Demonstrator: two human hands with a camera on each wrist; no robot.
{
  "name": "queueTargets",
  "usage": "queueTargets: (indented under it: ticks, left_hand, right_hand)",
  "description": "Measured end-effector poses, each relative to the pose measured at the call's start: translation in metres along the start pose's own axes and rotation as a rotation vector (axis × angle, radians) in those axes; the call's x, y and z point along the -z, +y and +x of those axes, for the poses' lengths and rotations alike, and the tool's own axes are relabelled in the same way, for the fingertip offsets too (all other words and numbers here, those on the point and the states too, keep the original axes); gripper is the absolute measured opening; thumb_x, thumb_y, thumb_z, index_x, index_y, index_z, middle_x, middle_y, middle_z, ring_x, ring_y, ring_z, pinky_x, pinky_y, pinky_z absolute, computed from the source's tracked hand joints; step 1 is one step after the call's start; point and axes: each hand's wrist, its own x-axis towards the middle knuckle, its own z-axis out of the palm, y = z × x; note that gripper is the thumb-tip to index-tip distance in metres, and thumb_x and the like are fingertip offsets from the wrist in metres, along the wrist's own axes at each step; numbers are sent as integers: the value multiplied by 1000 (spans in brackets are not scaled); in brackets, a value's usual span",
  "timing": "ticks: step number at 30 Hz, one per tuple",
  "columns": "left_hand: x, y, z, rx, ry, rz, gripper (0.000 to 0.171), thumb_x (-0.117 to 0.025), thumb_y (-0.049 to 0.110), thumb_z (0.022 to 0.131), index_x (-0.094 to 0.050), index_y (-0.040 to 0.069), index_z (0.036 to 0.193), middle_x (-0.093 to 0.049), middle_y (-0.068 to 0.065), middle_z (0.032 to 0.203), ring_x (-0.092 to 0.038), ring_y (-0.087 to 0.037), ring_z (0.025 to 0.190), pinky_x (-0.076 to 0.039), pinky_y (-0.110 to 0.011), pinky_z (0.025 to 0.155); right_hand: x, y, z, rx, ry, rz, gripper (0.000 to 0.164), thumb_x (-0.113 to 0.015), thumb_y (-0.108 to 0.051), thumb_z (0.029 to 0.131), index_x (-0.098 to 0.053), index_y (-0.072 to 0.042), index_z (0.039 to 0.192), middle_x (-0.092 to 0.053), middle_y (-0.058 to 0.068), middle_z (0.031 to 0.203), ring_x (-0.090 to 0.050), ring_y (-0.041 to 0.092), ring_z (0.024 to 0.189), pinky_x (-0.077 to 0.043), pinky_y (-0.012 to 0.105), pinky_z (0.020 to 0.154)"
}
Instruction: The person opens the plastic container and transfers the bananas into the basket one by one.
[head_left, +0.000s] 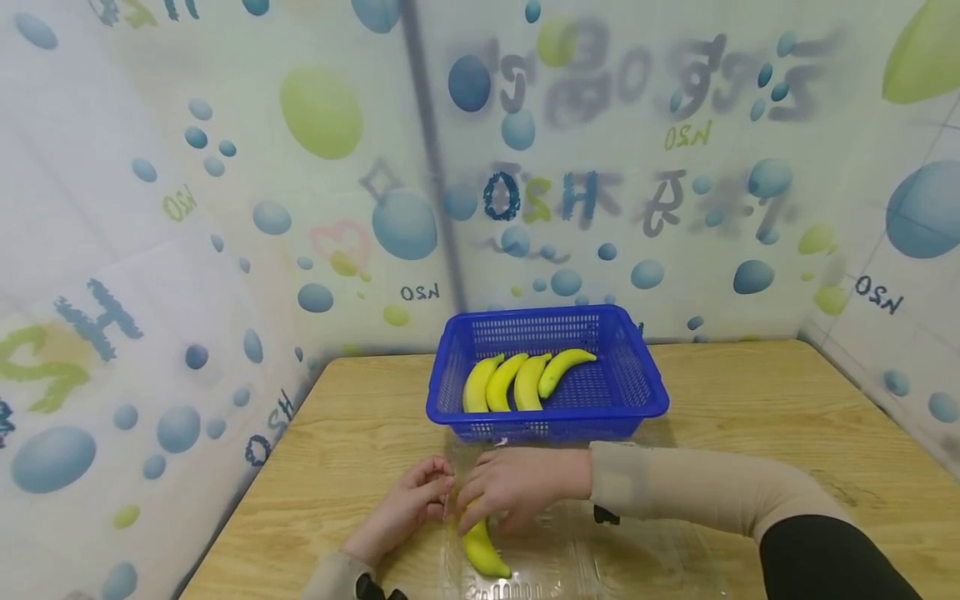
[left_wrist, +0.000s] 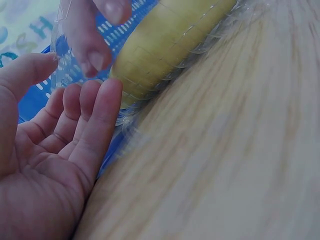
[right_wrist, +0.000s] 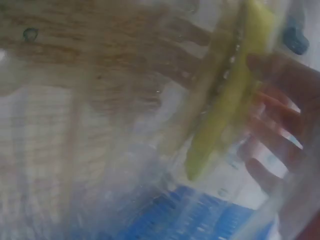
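Observation:
A yellow banana (head_left: 483,554) lies in a clear plastic container (head_left: 547,550) near the front of the table. My right hand (head_left: 517,486) is over the banana's upper part, fingers bent down loosely beside it. Seen through the plastic in the right wrist view, those fingers (right_wrist: 280,130) are spread apart, not wrapped round the banana (right_wrist: 225,110). At the container's left side, my left hand (head_left: 408,504) holds the rim; the left wrist view shows its thumb at the plastic edge and its fingers (left_wrist: 102,110) bent beside the wall.
A blue plastic basket (head_left: 547,429) stands behind the container, with several bananas (head_left: 528,383) lying side by side in its left part. The wooden table (head_left: 750,400) reaches a printed curtain (head_left: 360,208) at the back. The container's other clear half (head_left: 652,558) extends to the right.

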Motion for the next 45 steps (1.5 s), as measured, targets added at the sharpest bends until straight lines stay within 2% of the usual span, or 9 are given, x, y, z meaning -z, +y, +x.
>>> queueTargets:
  ticks: [8,19,26,34,45]
  left_hand:
    - [0,0,-1,-17,-11,-11,5,-49,9,99,-46,8,104,-55,0,85,-58,-10,73,-51,-24,66]
    - [1,-2,0,-15,-27,-26,4,-47,9,100,-47,11,104,-56,2,83,-58,-9,73,-51,-24,68]
    - [1,-1,0,-60,-50,-26,5,-47,7,100,-47,11,103,-56,1,81,-58,-10,71,-52,-26,66]
    - [2,-3,0,-43,-39,-28,5,-48,7,99,-47,9,104,-56,0,82,-58,-10,72,-53,-26,66]
    - [3,-4,2,-52,-51,-38,5,-47,6,100,-47,10,103,-55,0,82,-58,-10,71,-53,-25,65]
  right_hand:
    - [-7,2,2,1,10,-13,45,-71,-34,85,-61,-33,129,-56,-11,132,-47,3,122,-38,23,96]
    - [-14,0,1,11,78,-30,39,-70,-30,84,-66,-33,123,-61,-11,123,-52,3,113,-40,22,90]
    - [-15,0,-2,-3,53,-4,37,-71,-30,85,-66,-32,122,-62,-11,120,-54,3,109,-40,21,86]
    - [-20,0,-6,2,56,38,43,-71,-22,83,-64,-30,125,-61,-9,111,-55,5,96,-44,17,79]
    - [-19,0,-9,5,59,84,45,-71,-18,83,-63,-28,127,-61,-7,116,-56,7,101,-44,16,85]
